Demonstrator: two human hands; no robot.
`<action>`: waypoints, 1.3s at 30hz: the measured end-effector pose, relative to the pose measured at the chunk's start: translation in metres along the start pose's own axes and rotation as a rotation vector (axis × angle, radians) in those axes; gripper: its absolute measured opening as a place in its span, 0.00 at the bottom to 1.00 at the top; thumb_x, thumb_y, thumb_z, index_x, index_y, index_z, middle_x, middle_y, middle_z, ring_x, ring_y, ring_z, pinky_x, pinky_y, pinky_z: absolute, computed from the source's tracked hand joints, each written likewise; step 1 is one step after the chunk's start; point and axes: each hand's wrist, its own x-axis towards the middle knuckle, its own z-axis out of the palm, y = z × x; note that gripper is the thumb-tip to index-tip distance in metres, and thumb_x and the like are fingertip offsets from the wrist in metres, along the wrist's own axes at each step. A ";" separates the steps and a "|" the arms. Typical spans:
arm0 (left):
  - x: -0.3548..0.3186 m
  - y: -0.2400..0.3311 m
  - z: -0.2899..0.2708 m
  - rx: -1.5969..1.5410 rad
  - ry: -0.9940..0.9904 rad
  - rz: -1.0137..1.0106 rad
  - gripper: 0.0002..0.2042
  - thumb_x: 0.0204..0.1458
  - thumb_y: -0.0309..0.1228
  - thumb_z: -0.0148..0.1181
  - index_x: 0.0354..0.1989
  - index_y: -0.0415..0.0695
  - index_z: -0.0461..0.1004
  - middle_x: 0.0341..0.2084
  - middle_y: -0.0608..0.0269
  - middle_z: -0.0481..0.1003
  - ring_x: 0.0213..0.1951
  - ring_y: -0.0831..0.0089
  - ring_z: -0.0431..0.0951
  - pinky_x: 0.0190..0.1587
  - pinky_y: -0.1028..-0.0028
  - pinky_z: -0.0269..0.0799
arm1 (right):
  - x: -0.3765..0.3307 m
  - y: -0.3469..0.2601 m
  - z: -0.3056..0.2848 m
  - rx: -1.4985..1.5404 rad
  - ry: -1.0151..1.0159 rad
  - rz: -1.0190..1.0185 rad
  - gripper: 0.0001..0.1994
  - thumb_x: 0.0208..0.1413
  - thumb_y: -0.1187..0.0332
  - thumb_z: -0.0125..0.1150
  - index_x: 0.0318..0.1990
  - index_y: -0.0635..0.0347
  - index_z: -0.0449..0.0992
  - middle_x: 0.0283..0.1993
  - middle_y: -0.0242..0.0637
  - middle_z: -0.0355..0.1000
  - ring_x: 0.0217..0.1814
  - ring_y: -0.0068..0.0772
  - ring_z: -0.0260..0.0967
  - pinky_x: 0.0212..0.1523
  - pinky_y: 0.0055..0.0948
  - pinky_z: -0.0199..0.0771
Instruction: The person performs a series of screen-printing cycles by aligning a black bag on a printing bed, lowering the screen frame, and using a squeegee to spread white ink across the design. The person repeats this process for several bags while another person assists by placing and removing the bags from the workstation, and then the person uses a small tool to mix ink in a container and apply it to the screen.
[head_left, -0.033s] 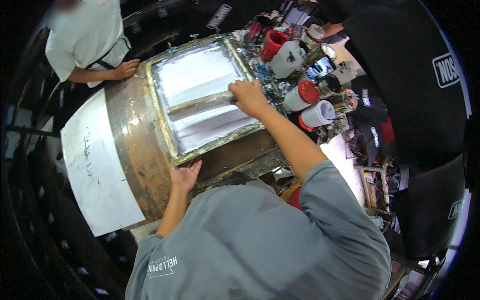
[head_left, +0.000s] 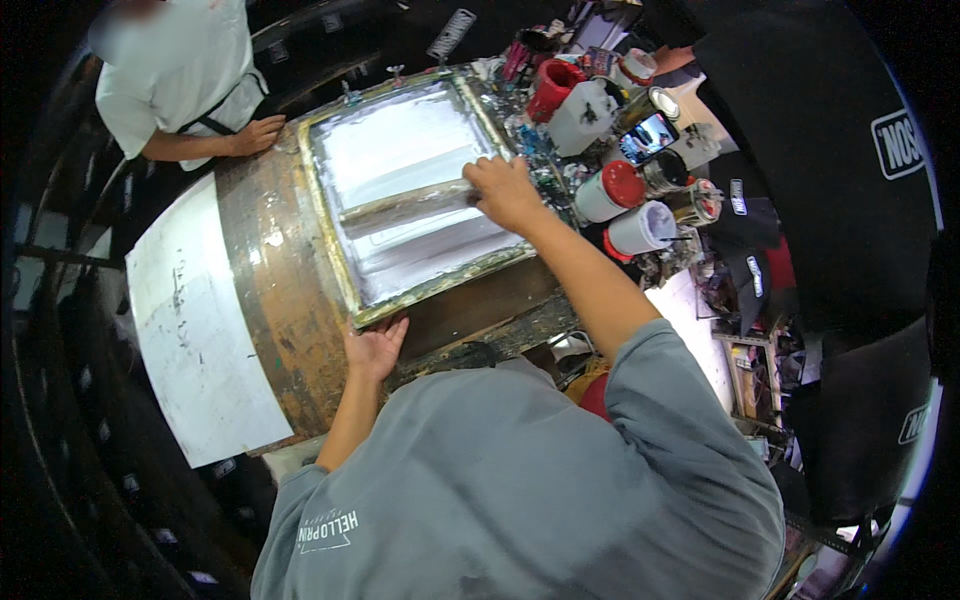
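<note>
A screen printing frame [head_left: 345,270] with paint-stained edges and white ink smeared over its mesh lies on the worn wooden table. Across the mesh rests a squeegee [head_left: 405,207] with a long wooden handle. My right hand [head_left: 507,192] is closed around the squeegee's right end, close to the frame's right edge. At the frame's near left corner, my left hand [head_left: 374,350] is turned palm up, its fingertips tucked under the edge and partly hidden, holding the frame from below.
White sheets [head_left: 200,330] cover the table's [head_left: 265,300] left end. Beyond it stands a person in a white shirt, one hand [head_left: 258,135] on the tabletop. Crowding the right side are a red-lidded tub [head_left: 610,190], a white container [head_left: 642,229], a jug [head_left: 583,118] and a phone [head_left: 648,138].
The whole view has shifted slightly. Both my hands, the squeegee and the frame keep the same places relative to each other.
</note>
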 end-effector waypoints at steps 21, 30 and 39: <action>-0.005 -0.008 0.006 0.040 0.029 0.067 0.34 0.68 0.59 0.38 0.67 0.41 0.63 0.56 0.45 0.71 0.60 0.45 0.73 0.66 0.48 0.69 | 0.005 0.002 -0.007 -0.038 -0.118 -0.051 0.22 0.48 0.70 0.70 0.51 0.49 0.70 0.48 0.33 0.72 0.55 0.43 0.70 0.53 0.51 0.61; -0.013 -0.012 0.014 0.121 0.046 0.153 0.35 0.68 0.59 0.38 0.68 0.38 0.62 0.58 0.44 0.70 0.60 0.45 0.73 0.66 0.48 0.68 | 0.010 -0.005 0.001 -0.069 -0.180 -0.093 0.20 0.51 0.67 0.71 0.51 0.49 0.70 0.48 0.34 0.73 0.56 0.43 0.71 0.56 0.53 0.62; -0.008 -0.014 0.009 0.064 0.109 0.185 0.37 0.68 0.58 0.41 0.71 0.36 0.55 0.64 0.41 0.63 0.66 0.45 0.64 0.71 0.47 0.62 | 0.011 -0.005 0.015 -0.040 -0.244 -0.050 0.22 0.50 0.61 0.74 0.51 0.51 0.72 0.47 0.36 0.75 0.53 0.43 0.74 0.51 0.49 0.70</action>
